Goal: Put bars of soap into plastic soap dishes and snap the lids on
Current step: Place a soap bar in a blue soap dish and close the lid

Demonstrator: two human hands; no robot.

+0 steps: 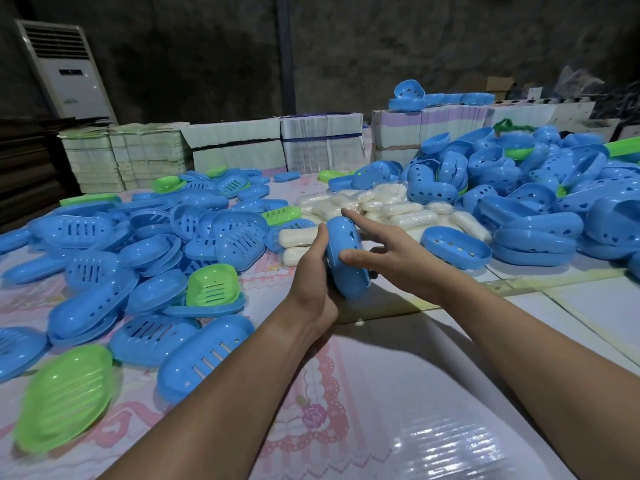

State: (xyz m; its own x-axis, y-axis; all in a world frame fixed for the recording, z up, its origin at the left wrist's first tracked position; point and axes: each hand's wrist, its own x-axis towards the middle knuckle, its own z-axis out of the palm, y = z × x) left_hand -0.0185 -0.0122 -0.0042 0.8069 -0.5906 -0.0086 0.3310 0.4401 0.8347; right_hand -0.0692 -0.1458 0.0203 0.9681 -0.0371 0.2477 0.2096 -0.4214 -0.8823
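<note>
Dish's contents — hidden

Dim room around me, dark rough wall, white standing AC unit back left (light's pretty weak).

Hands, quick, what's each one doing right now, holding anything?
Left hand: grip curled round the blue soap dish, holding it on edge.
Right hand: thumb and straight fingers pressing on the same dish.
</note>
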